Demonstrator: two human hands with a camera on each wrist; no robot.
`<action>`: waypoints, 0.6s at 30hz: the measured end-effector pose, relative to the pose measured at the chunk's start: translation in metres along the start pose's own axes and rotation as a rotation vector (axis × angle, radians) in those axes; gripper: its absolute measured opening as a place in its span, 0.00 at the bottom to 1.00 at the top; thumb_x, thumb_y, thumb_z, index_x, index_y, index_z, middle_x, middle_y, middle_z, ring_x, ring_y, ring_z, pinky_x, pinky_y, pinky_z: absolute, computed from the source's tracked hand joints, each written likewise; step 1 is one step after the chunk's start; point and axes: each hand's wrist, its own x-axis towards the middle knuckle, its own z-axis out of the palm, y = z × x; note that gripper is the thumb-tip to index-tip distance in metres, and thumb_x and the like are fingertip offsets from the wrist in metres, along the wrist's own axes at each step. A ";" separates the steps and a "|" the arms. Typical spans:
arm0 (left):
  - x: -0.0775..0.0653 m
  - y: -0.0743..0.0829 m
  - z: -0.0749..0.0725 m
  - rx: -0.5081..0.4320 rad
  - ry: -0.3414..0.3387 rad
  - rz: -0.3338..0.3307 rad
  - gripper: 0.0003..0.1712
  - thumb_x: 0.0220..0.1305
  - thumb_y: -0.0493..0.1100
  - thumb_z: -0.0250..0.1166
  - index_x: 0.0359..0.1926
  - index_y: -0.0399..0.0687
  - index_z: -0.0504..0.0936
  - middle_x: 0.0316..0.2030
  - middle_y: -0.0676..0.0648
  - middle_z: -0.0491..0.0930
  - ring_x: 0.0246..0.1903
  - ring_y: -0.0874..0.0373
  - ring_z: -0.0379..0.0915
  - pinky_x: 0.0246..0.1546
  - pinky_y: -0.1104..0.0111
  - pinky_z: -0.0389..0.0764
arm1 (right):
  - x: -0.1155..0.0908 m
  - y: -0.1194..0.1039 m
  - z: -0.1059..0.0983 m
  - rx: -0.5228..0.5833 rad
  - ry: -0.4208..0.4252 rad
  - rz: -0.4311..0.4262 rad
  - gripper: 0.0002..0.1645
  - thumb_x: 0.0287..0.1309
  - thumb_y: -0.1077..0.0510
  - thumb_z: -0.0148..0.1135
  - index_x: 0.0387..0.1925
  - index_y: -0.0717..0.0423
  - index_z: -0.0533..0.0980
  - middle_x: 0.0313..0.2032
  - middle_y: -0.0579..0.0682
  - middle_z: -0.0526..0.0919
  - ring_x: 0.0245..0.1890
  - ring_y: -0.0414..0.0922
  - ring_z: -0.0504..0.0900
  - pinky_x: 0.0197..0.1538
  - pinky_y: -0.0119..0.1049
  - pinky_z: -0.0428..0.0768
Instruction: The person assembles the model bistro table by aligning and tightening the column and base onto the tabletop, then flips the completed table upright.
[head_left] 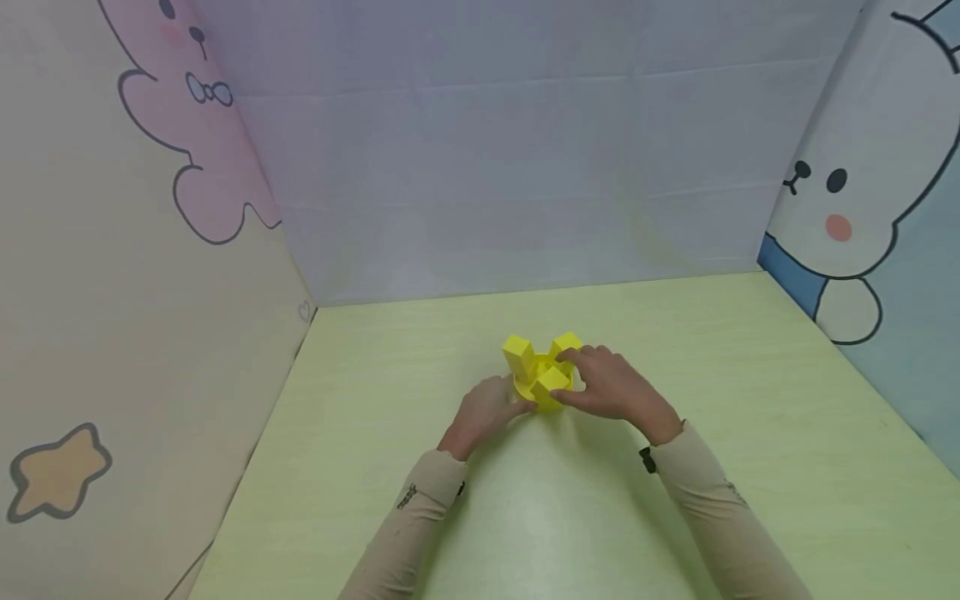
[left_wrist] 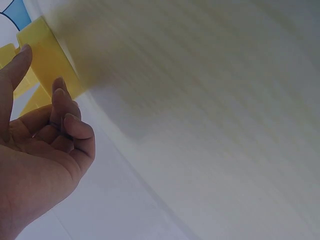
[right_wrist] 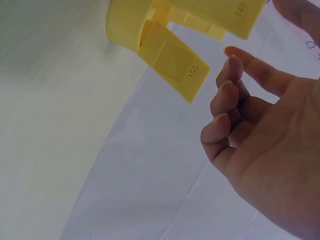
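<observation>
A yellow round plastic cup [head_left: 520, 390] stands on the table, with yellow tapered pieces leaning outward from its rim. One slanted piece [right_wrist: 175, 62] is marked 155, another piece [right_wrist: 235, 12] 148. My left hand [head_left: 483, 414] grips the cup at its lower left; its thumb lies on the cup wall [left_wrist: 47, 52], and the other fingers are bent. At the cup's right my right hand [head_left: 617, 387] has thumb and index finger spread around the end of the near piece [head_left: 551, 383]. In the right wrist view a gap shows between the index fingertip and the 148 piece.
The pale green table [head_left: 360, 400] extends around the cup. A whitish cloth wall [head_left: 480, 167] closes the back. Side panels with cartoon drawings stand left [head_left: 150, 333] and right [head_left: 922, 317].
</observation>
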 end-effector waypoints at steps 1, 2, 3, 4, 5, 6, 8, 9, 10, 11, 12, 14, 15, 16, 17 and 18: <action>0.000 0.000 0.000 0.003 -0.003 0.000 0.19 0.68 0.57 0.70 0.46 0.47 0.82 0.26 0.53 0.73 0.30 0.57 0.68 0.35 0.63 0.73 | 0.000 0.001 0.000 0.021 -0.015 -0.015 0.28 0.64 0.47 0.69 0.57 0.63 0.78 0.40 0.56 0.81 0.36 0.52 0.76 0.43 0.52 0.76; 0.000 0.000 0.000 0.005 -0.004 -0.002 0.19 0.68 0.57 0.70 0.47 0.47 0.82 0.26 0.53 0.73 0.30 0.58 0.68 0.36 0.63 0.73 | 0.000 0.001 0.000 0.038 -0.026 -0.026 0.28 0.63 0.49 0.69 0.58 0.63 0.78 0.40 0.56 0.81 0.36 0.51 0.75 0.42 0.51 0.76; 0.001 0.000 0.000 0.008 -0.006 -0.004 0.20 0.68 0.57 0.70 0.47 0.48 0.82 0.25 0.53 0.73 0.30 0.58 0.68 0.35 0.63 0.73 | 0.000 0.002 0.001 0.047 -0.029 -0.029 0.28 0.63 0.49 0.70 0.57 0.63 0.78 0.41 0.56 0.81 0.36 0.51 0.75 0.42 0.50 0.76; 0.001 0.000 0.000 0.009 -0.006 -0.006 0.20 0.68 0.57 0.70 0.46 0.47 0.82 0.25 0.53 0.72 0.30 0.58 0.67 0.35 0.64 0.72 | 0.001 0.002 0.002 0.050 -0.027 -0.026 0.27 0.63 0.49 0.70 0.56 0.63 0.78 0.41 0.56 0.81 0.37 0.51 0.75 0.42 0.49 0.76; 0.001 0.000 0.000 0.012 -0.007 -0.009 0.19 0.68 0.57 0.70 0.45 0.47 0.81 0.25 0.53 0.71 0.29 0.58 0.67 0.34 0.64 0.72 | 0.001 0.001 0.003 0.049 -0.019 -0.021 0.26 0.63 0.48 0.71 0.54 0.63 0.79 0.41 0.56 0.81 0.37 0.50 0.75 0.43 0.49 0.77; 0.001 0.000 0.000 0.015 -0.007 -0.011 0.19 0.68 0.57 0.70 0.44 0.47 0.81 0.24 0.53 0.70 0.29 0.58 0.66 0.33 0.64 0.71 | 0.002 0.001 0.004 0.046 -0.008 -0.017 0.26 0.63 0.47 0.71 0.52 0.63 0.79 0.41 0.56 0.82 0.37 0.51 0.76 0.43 0.48 0.77; 0.001 0.000 0.000 0.018 -0.004 -0.013 0.19 0.67 0.57 0.70 0.42 0.47 0.81 0.23 0.53 0.69 0.28 0.58 0.66 0.31 0.65 0.70 | 0.002 0.000 0.007 0.031 0.012 -0.004 0.28 0.63 0.44 0.72 0.50 0.63 0.79 0.42 0.55 0.82 0.39 0.51 0.77 0.43 0.49 0.78; 0.001 0.001 0.000 0.021 -0.004 -0.014 0.19 0.68 0.57 0.70 0.42 0.48 0.81 0.23 0.54 0.68 0.28 0.58 0.65 0.31 0.65 0.69 | 0.003 0.000 0.008 0.025 0.020 0.002 0.29 0.63 0.42 0.71 0.51 0.63 0.79 0.42 0.55 0.82 0.40 0.52 0.78 0.44 0.49 0.78; 0.001 0.001 0.000 0.021 -0.004 -0.014 0.19 0.68 0.57 0.70 0.42 0.48 0.80 0.23 0.54 0.68 0.28 0.58 0.65 0.30 0.65 0.69 | 0.003 -0.001 0.008 0.022 0.024 0.002 0.30 0.63 0.42 0.71 0.51 0.63 0.79 0.42 0.56 0.82 0.40 0.52 0.78 0.44 0.49 0.78; 0.001 0.001 0.000 0.021 -0.004 -0.013 0.18 0.68 0.57 0.70 0.42 0.48 0.80 0.23 0.54 0.68 0.28 0.59 0.65 0.30 0.65 0.69 | 0.002 -0.001 0.009 0.020 0.027 0.000 0.31 0.63 0.41 0.71 0.52 0.63 0.78 0.43 0.56 0.83 0.40 0.53 0.78 0.45 0.50 0.78; 0.001 0.000 0.000 0.018 -0.004 -0.009 0.18 0.68 0.57 0.70 0.42 0.47 0.81 0.23 0.54 0.68 0.28 0.59 0.65 0.30 0.65 0.69 | 0.002 -0.001 0.009 0.020 0.028 -0.005 0.31 0.63 0.42 0.71 0.53 0.63 0.78 0.43 0.56 0.82 0.40 0.53 0.78 0.45 0.50 0.77; 0.001 0.001 0.000 0.016 -0.006 -0.008 0.18 0.68 0.57 0.70 0.42 0.47 0.81 0.23 0.54 0.68 0.28 0.59 0.65 0.31 0.66 0.69 | 0.001 -0.002 0.008 0.022 0.032 -0.012 0.29 0.63 0.44 0.71 0.53 0.63 0.78 0.42 0.55 0.82 0.40 0.52 0.77 0.44 0.50 0.77; 0.001 0.001 0.000 0.014 -0.005 -0.009 0.19 0.67 0.57 0.70 0.42 0.47 0.81 0.23 0.54 0.68 0.28 0.59 0.65 0.31 0.65 0.69 | 0.001 -0.003 0.009 0.018 0.038 -0.017 0.28 0.62 0.45 0.72 0.52 0.63 0.79 0.41 0.54 0.82 0.38 0.51 0.76 0.43 0.49 0.77; 0.001 0.001 0.000 0.014 -0.004 -0.010 0.19 0.67 0.57 0.70 0.42 0.47 0.81 0.23 0.54 0.68 0.28 0.59 0.65 0.31 0.65 0.69 | 0.001 -0.003 0.009 0.012 0.047 -0.023 0.26 0.62 0.46 0.72 0.50 0.62 0.79 0.40 0.54 0.81 0.37 0.51 0.76 0.42 0.48 0.76; 0.001 0.000 0.000 0.017 -0.002 -0.008 0.19 0.67 0.57 0.71 0.42 0.47 0.81 0.23 0.54 0.68 0.28 0.59 0.65 0.31 0.65 0.70 | 0.001 -0.004 0.010 0.005 0.060 -0.034 0.25 0.61 0.47 0.73 0.48 0.63 0.80 0.38 0.53 0.81 0.36 0.50 0.75 0.41 0.47 0.76; 0.001 0.000 0.000 0.018 0.000 -0.007 0.19 0.67 0.57 0.70 0.43 0.47 0.81 0.23 0.54 0.68 0.28 0.59 0.65 0.31 0.65 0.70 | 0.002 -0.005 0.010 -0.006 0.074 -0.043 0.24 0.61 0.47 0.74 0.46 0.62 0.80 0.37 0.53 0.80 0.34 0.50 0.74 0.39 0.46 0.75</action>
